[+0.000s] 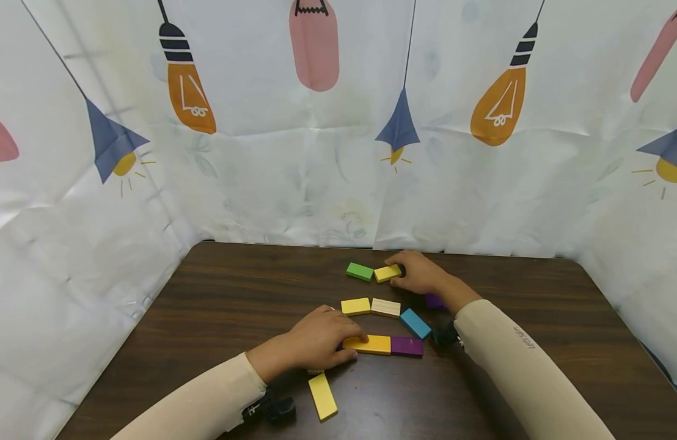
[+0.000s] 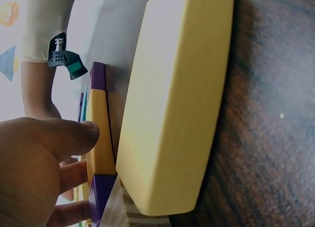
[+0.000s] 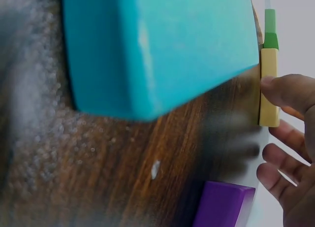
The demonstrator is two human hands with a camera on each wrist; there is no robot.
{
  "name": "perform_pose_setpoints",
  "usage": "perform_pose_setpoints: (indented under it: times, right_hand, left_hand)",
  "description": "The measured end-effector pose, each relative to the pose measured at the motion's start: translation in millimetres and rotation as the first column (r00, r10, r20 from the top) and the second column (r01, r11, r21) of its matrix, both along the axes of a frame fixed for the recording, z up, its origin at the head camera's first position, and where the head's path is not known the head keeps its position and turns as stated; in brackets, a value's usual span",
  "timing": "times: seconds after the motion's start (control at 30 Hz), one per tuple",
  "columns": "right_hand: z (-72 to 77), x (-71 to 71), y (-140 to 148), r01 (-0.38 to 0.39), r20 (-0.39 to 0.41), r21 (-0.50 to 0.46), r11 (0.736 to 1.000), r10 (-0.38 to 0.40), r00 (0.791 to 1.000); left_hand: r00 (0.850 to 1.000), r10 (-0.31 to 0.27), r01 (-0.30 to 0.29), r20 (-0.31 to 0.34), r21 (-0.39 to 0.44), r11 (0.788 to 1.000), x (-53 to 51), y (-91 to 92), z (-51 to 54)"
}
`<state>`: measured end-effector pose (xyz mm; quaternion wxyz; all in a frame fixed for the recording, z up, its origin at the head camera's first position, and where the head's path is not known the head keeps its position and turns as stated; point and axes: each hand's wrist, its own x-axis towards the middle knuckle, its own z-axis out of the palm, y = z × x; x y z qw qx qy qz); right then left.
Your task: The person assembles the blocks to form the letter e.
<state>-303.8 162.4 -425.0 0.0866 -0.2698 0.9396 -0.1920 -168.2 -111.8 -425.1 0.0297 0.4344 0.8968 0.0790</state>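
My left hand (image 1: 324, 339) holds an orange-yellow block (image 1: 376, 344) in the near row, its thumb on the near side and fingers over the far side. A purple block (image 1: 407, 347) abuts that block's right end; another purple block (image 2: 101, 195) adjoins its left end, mostly hidden in the head view. At the back, my right hand (image 1: 421, 273) pinches a yellow block (image 1: 387, 273) by its right part, the thumb against the near face. The left end of this block meets a green block (image 1: 360, 272).
Between the rows lie a pale yellow block (image 1: 355, 306), a plain wooden block (image 1: 385, 307) and a blue block (image 1: 415, 323). A purple block (image 1: 434, 300) is partly behind the right wrist. Nearer, a yellow block (image 1: 322, 397) lies on the dark wooden table (image 1: 234, 293).
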Motion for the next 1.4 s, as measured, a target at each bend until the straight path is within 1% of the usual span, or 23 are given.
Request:
perform_pose_setpoints:
  times: [0.2, 0.33, 0.53, 0.63, 0.8, 0.97, 1.2, 1.4]
  right_hand:
    - [1.8, -1.0, -1.0, -0.007, 0.005, 0.014, 1.0, 0.007, 1.0]
    - [2.7, -0.5, -0.7, -0.015, -0.013, 0.023, 1.0, 0.015, 1.0]
    - [2.0, 1.5, 3.2, -0.003, -0.046, 0.024, 1.0, 0.004, 0.999]
    - [3.6, 5.7, 7.3, 0.005, -0.06, 0.018, 1.0, -0.004, 0.998]
    - [13.1, 15.6, 12.2, -0.001, -0.083, -0.007, 1.0, 0.001, 0.997]
    - [20.5, 25.1, 14.0, -0.01, -0.094, -0.007, 1.0, 0.01, 0.996]
    - [23.1, 38.3, 16.5, -0.006, -0.126, 0.011, 1.0, 0.007, 0.992]
    - [23.2, 52.9, 17.0, 0.016, -0.132, 0.03, 0.999, -0.012, 0.991]
  left_hand:
    - [1.0, -0.002, 0.002, -0.002, 0.002, 1.0, -0.4, 0.3, -0.3]
    - [1.0, -0.004, 0.004, -0.003, 0.005, 1.0, -0.5, 0.1, -0.3]
    - [1.0, -0.005, 0.005, -0.002, 0.008, 1.0, -0.1, 0.0, 0.7]
    - [1.0, -0.004, 0.004, -0.002, 0.006, 1.0, 0.8, 0.3, 1.5]
    - [1.0, -0.002, 0.002, 0.001, 0.0, 1.0, 0.8, 0.7, 2.3]
    - [1.0, 0.001, -0.001, 0.009, -0.005, 1.0, 0.0, 0.4, 2.1]
    - [1.0, 0.007, -0.007, 0.016, -0.007, 1.0, -0.6, 0.4, 1.5]
    - [1.0, 0.005, -0.005, 0.009, -0.009, 1.0, -0.7, 0.5, 1.1]
